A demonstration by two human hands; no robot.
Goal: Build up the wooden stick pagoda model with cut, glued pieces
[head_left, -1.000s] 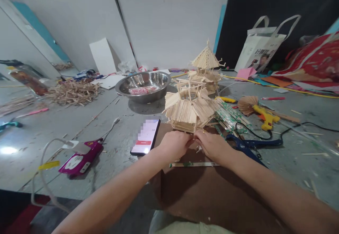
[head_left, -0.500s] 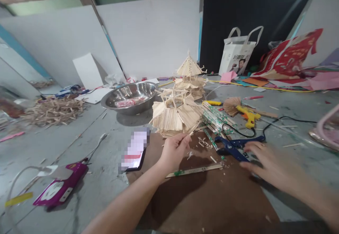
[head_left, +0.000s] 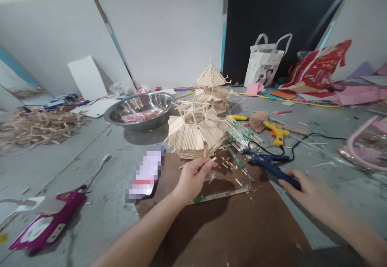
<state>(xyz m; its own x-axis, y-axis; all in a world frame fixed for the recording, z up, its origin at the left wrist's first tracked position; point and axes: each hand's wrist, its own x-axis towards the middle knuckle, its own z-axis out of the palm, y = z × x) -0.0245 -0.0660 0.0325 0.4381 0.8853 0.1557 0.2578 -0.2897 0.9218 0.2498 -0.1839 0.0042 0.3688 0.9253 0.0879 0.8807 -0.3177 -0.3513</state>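
Observation:
My left hand (head_left: 192, 178) pinches a short wooden stick (head_left: 214, 159) between thumb and fingertips, just in front of a model pavilion (head_left: 196, 134) built of thin sticks. My right hand (head_left: 302, 186) is closed on one handle of a blue plier-like hand tool (head_left: 269, 164), whose jaws point to the left. A brown board (head_left: 236, 230) lies under my left hand, with cut stick bits (head_left: 228, 163) scattered on it. Across the board, below my left hand, lies a long narrow strip with green print (head_left: 220, 195).
A smartphone (head_left: 148, 172) lies left of the board. Behind it stands a steel basin (head_left: 115, 118). A second stick pavilion (head_left: 211, 83) stands farther back. Wrapped sticks (head_left: 242, 134) and a yellow glue gun (head_left: 278, 134) with a black cord lie to the right. A purple power strip (head_left: 50, 220) sits at left.
My right hand has closed on the blue tool's handle, which it hovered over before, and the tool has tilted. My left hand keeps its pinch near the pavilion. The camera view has shifted slightly.

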